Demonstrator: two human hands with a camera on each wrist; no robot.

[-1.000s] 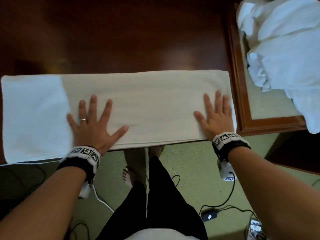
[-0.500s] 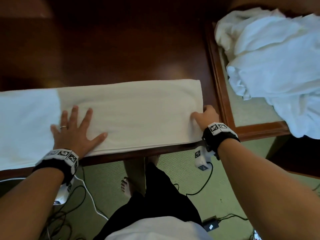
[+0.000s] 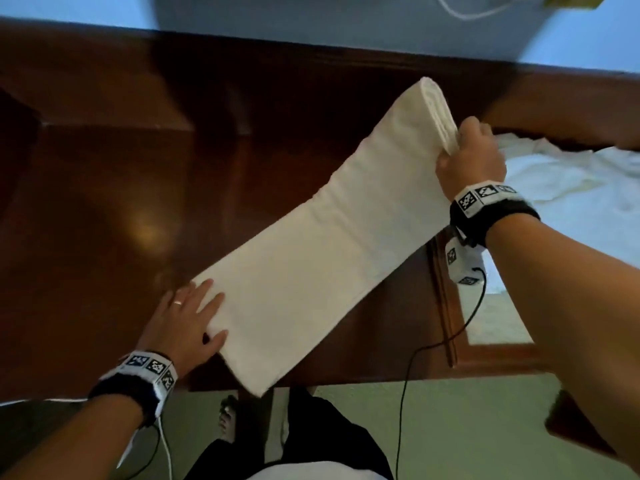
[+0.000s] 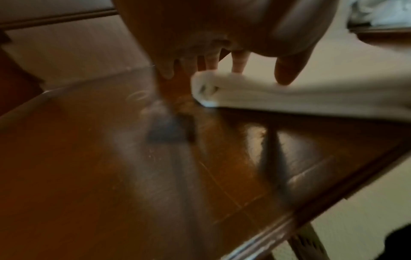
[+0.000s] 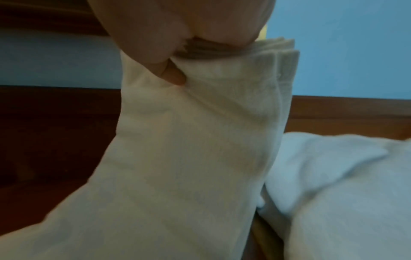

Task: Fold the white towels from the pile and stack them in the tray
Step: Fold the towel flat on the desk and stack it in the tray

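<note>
The worktop [image 3: 145, 174] is dark, polished reddish-brown wood with a raised moulded edge along its near side; a soft light reflection shows on the surface to the left of the towel. A pale blue wall [image 3: 311, 15] runs behind the far edge of the worktop, and green carpet [image 3: 450, 427] covers the floor below its near edge.

The folded white towel [image 3: 322, 258] forms a long strip lying diagonally. Its near-left end rests on the worktop, with one corner overhanging the near edge; its far-right end is lifted clear of the surface.

The left hand [image 3: 183, 323] lies flat, fingers straight and spread, pressing the near-left end of the towel onto the worktop. The right hand [image 3: 471, 161] is clamped on the raised end of the towel, fingers and thumb curled round the stacked layers.

To the right of the towel, the pile of unfolded white towels [image 3: 561, 188] lies in a wood-framed tray [image 3: 446, 306]. A black cable [image 3: 405, 375] hangs from the right wrist.
</note>
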